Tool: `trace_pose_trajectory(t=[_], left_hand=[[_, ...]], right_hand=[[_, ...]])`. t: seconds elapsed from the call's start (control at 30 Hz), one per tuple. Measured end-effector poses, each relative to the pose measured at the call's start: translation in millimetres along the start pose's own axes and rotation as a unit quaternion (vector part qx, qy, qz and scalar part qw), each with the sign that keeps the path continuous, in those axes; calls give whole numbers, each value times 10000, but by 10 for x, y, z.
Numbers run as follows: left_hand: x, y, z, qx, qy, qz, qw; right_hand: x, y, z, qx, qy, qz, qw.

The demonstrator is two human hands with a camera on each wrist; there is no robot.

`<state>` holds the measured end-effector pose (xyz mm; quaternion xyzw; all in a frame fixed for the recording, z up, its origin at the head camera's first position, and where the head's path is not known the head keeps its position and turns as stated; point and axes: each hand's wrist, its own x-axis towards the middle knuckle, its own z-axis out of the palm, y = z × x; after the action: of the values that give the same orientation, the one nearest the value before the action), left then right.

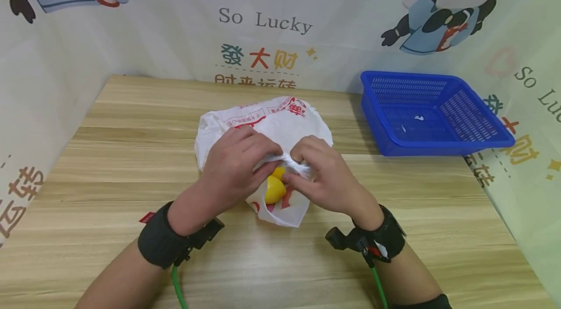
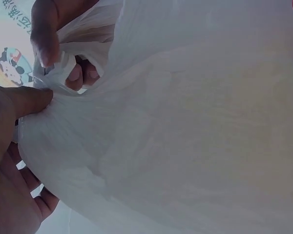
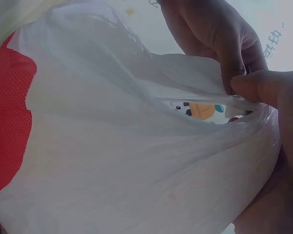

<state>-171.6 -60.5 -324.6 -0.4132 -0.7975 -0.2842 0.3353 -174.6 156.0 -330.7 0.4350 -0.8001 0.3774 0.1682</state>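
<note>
A white plastic bag (image 1: pixel 289 126) with red print lies on the wooden table, its lower part spread toward the near edge. Yellow rounded objects (image 1: pixel 274 189) show in a gap below the hands. My left hand (image 1: pixel 238 163) pinches the bag's gathered plastic between thumb and fingers. From the other side, my right hand (image 1: pixel 322 172) grips the same twisted strip of plastic. In the left wrist view, the left thumb (image 2: pixel 34 100) presses the bunched plastic beside an opening. The right wrist view shows the right thumb (image 3: pixel 263 87) on the stretched edge of an opening in the bag.
A blue plastic basket (image 1: pixel 385 128) stands at the back right of the table (image 1: pixel 131 163), with small white scraps on its bottom. A printed cloth (image 1: pixel 175 31) hangs behind the table and along both sides. Green cables (image 1: pixel 177 287) run from the wrist cameras.
</note>
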Motion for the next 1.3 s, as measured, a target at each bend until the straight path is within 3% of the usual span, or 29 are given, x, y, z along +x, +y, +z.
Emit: trace_pose_trajectory(t=[0.37, 0.77, 1.07, 1.3], left_hand=[[-8, -22, -1, 45, 189, -141, 9997], [-13, -34, 22, 62, 153, -87, 9998], [-17, -38, 26, -8, 60, 35, 10000], [-9, -46, 13, -157, -19, 39, 9999]], right_hand=[[-9, 3, 54, 131, 401, -233, 9988], [-37, 7, 76, -141, 661, -444, 9967], [-2, 37, 93, -198, 899, -847, 9921], [5, 39, 93, -214, 1247, -808, 9887]])
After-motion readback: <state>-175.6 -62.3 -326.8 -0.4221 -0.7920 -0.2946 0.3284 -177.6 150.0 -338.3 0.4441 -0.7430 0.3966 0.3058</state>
